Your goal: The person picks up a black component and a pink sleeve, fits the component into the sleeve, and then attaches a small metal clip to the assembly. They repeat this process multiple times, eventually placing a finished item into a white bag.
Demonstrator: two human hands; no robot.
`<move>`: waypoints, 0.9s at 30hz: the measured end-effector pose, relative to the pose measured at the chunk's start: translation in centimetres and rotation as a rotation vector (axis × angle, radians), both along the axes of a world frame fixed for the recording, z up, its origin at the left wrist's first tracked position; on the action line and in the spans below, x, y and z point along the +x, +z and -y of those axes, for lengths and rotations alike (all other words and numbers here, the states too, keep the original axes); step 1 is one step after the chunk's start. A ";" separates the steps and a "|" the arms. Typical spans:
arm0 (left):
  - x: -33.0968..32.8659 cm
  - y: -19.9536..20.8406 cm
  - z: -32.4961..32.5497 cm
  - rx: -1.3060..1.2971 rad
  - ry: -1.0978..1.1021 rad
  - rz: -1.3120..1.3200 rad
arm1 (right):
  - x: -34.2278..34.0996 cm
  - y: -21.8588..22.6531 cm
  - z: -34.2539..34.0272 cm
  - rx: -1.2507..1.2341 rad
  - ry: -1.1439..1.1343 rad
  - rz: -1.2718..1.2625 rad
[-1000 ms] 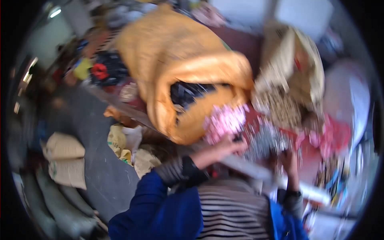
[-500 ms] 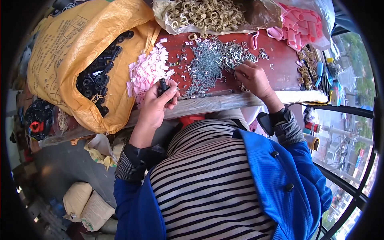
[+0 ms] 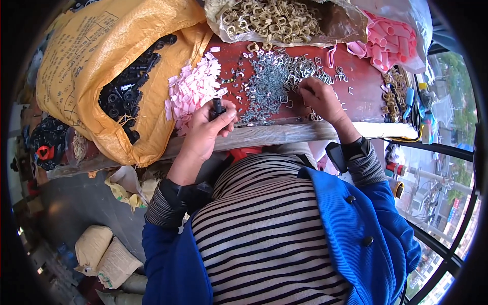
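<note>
Black piece [image 3: 218, 105] part-hidden by left hand [image 3: 207, 133]

Between the left hand [image 3: 211, 124] and the right hand [image 3: 325, 101], 2 hands apart, an open gap lies above the wooden front edge [image 3: 284, 133], with a low heap of small grey pieces [image 3: 267, 84] behind it. Right of the right hand, a wide stretch of red tabletop [image 3: 366, 104] offers room. Pink pieces [image 3: 195, 84] and a bulky yellow sack [image 3: 61, 76] block the left; a bag of brass-coloured rings [image 3: 272, 20] and pink tubes [image 3: 389, 43] line the back; brass-coloured clips [image 3: 394, 96] bound the right.
</note>
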State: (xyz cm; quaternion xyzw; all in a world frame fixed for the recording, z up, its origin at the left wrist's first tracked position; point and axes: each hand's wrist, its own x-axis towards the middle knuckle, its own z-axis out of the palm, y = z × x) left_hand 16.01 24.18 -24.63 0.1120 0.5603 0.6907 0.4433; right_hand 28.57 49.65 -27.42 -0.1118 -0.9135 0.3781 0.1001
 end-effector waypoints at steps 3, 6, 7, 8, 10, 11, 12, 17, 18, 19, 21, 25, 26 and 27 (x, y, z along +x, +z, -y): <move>0.4 0.3 -1.7 0.003 -0.068 -0.087 | 0.3 1.4 0.5 -0.448 -0.029 0.081; 1.4 0.7 -4.0 0.022 -0.126 -0.164 | 0.7 2.2 1.3 -0.955 -0.011 0.161; 1.7 0.8 -4.9 0.042 -0.157 -0.197 | 0.9 2.4 1.9 -1.048 -0.013 0.143; 2.1 0.9 -5.7 0.042 -0.161 -0.200 | 1.0 2.6 2.4 -1.141 -0.014 0.125; 2.8 0.9 -7.0 0.072 -0.180 -0.265 | 1.0 2.6 2.9 -1.238 -0.020 0.100; 3.1 0.8 -7.4 0.086 -0.192 -0.296 | 1.1 2.5 3.1 -1.294 -0.005 0.097; 3.3 0.8 -7.7 0.083 -0.201 -0.297 | 1.2 2.4 3.2 -1.350 0.012 0.093; 3.8 0.2 -8.6 0.053 -0.157 -0.344 | 1.5 2.1 3.1 -1.510 0.010 0.103; 3.9 0.0 -8.7 0.045 -0.139 -0.340 | 1.5 2.0 3.1 -1.515 0.007 0.097; 4.0 -0.1 -8.8 0.037 -0.120 -0.337 | 1.6 1.9 3.2 -1.517 0.000 0.095; 4.0 -0.3 -9.0 0.036 -0.129 -0.342 | 1.7 1.8 3.1 -1.518 -0.014 0.095; 3.5 -0.7 -8.9 0.040 -0.127 -0.289 | 1.9 1.9 2.6 -1.090 -0.040 0.082; 3.3 -0.7 -8.8 0.042 -0.115 -0.232 | 2.0 1.8 2.3 -1.091 -0.038 0.084; 3.2 -0.7 -8.8 0.045 -0.102 -0.174 | 2.2 1.6 1.9 -0.740 -0.029 0.027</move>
